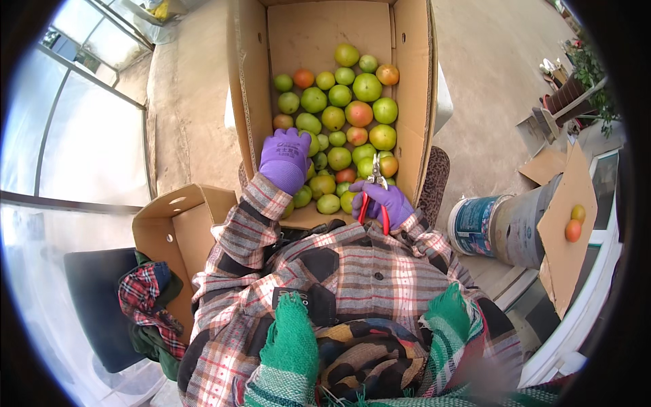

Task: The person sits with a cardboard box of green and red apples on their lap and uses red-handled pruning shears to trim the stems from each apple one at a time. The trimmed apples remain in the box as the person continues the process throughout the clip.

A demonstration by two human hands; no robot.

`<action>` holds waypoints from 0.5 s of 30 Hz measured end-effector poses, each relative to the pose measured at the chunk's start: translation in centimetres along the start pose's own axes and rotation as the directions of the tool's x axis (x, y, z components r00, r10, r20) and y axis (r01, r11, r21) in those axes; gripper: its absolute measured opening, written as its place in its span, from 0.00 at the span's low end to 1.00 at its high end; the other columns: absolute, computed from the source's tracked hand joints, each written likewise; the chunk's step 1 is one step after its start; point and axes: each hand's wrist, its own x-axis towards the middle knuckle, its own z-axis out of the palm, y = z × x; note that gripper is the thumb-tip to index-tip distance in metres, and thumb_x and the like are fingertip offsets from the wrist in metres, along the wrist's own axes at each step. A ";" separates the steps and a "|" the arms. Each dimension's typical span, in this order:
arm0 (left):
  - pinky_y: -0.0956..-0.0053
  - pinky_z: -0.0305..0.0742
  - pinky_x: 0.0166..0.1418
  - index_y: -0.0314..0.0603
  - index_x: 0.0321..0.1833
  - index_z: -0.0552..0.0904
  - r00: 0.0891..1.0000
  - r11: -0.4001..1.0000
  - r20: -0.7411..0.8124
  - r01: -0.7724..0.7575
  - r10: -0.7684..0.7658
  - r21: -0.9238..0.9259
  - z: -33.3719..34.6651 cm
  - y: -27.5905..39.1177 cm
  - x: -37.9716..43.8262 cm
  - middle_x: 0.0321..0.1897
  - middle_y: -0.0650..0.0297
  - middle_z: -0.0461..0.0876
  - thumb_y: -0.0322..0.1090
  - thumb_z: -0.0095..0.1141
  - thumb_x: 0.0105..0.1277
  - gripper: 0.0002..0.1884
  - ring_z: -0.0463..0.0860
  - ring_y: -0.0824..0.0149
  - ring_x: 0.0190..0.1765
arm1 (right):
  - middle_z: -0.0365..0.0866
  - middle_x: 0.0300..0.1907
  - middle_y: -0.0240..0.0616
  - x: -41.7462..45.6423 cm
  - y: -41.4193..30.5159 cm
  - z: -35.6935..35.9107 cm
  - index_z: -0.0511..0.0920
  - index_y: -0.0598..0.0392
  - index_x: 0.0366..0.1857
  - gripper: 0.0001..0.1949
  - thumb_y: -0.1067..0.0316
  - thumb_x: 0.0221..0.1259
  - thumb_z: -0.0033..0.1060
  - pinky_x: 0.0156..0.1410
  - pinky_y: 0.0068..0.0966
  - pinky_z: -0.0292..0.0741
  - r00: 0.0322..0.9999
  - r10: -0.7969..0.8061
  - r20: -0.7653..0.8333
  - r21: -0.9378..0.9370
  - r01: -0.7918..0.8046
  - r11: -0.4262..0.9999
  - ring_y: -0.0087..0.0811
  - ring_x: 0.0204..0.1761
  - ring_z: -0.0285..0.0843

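Observation:
An open cardboard box (330, 23) in front of me holds a layer of tomatoes (367, 87), mostly green, with a few orange-red. My left hand (287, 155), in a purple knit glove, is by the box's left wall. Its fingers curl down among the tomatoes, right against a green one (312, 144), and the fingertips are hidden. Near the box's front right corner, my right hand (384, 201), also gloved in purple, grips red-handled pruning shears (376, 175). Their metal blades point away from me, over the tomatoes.
To my left stands another cardboard box (190, 224), beside a dark chair (96, 300) with plaid clothing (145, 295). At right are buckets (519, 226) and a cardboard sheet (569, 259) with two tomatoes (573, 230). A patterned seat edge (436, 178) shows beside the box.

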 end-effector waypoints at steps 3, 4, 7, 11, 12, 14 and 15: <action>0.57 0.78 0.56 0.46 0.54 0.79 0.990 0.992 0.098 0.097 -0.104 0.082 1.4 1.4 2.5 0.53 0.56 0.82 0.48 0.71 0.62 0.23 0.82 0.53 0.57 | 0.86 0.39 0.42 0.0 0.2 -0.3 0.75 0.65 0.61 0.21 0.56 0.79 0.54 0.49 0.34 0.85 1.000 -0.001 0.001 -0.003 0.001 1.000 0.37 0.41 0.88; 0.58 0.78 0.55 0.46 0.54 0.79 0.987 0.984 0.075 0.136 -0.145 0.113 2.1 1.7 3.1 0.53 0.57 0.82 0.52 0.72 0.61 0.26 0.82 0.54 0.57 | 0.86 0.40 0.42 0.1 0.4 -0.5 0.75 0.65 0.62 0.22 0.55 0.80 0.53 0.50 0.34 0.85 1.000 0.000 0.009 -0.010 0.000 1.000 0.37 0.42 0.87; 0.58 0.79 0.51 0.47 0.56 0.79 0.970 0.957 0.008 0.240 -0.245 0.165 5.0 2.1 4.7 0.51 0.60 0.83 0.58 0.73 0.57 0.31 0.83 0.59 0.54 | 0.86 0.40 0.42 0.4 0.7 -0.8 0.74 0.66 0.62 0.22 0.55 0.80 0.54 0.50 0.34 0.84 0.997 -0.026 0.067 0.010 0.026 1.000 0.37 0.42 0.87; 0.58 0.79 0.53 0.46 0.55 0.79 0.972 0.968 -0.019 0.237 -0.236 0.081 5.7 1.9 4.9 0.51 0.58 0.83 0.55 0.74 0.57 0.30 0.84 0.57 0.53 | 0.86 0.40 0.42 0.4 0.7 -0.7 0.74 0.65 0.63 0.22 0.55 0.79 0.54 0.51 0.34 0.84 0.998 -0.016 0.067 0.018 0.015 1.000 0.37 0.42 0.87; 0.56 0.79 0.55 0.44 0.55 0.79 0.977 0.977 -0.002 0.212 -0.212 -0.001 4.5 1.8 4.3 0.52 0.56 0.83 0.52 0.74 0.58 0.29 0.84 0.55 0.54 | 0.86 0.40 0.42 0.3 0.7 -0.7 0.74 0.65 0.63 0.22 0.55 0.79 0.54 0.51 0.34 0.84 0.998 -0.008 0.060 0.017 0.007 1.000 0.37 0.42 0.87; 0.55 0.79 0.59 0.41 0.57 0.79 0.992 0.966 -0.044 0.106 -0.119 -0.235 3.5 1.3 3.8 0.54 0.53 0.83 0.48 0.74 0.58 0.29 0.85 0.53 0.56 | 0.86 0.41 0.42 0.2 0.5 -0.5 0.75 0.64 0.63 0.22 0.55 0.79 0.54 0.52 0.34 0.84 0.999 -0.001 0.046 0.012 0.000 1.000 0.36 0.43 0.87; 0.55 0.79 0.61 0.39 0.59 0.79 0.992 0.926 -0.107 0.025 -0.070 -0.377 3.3 1.0 3.3 0.55 0.52 0.83 0.47 0.75 0.58 0.30 0.85 0.53 0.56 | 0.86 0.41 0.42 0.2 0.4 -0.5 0.75 0.64 0.63 0.22 0.55 0.79 0.54 0.52 0.33 0.84 0.999 0.005 0.047 0.012 -0.005 1.000 0.36 0.43 0.87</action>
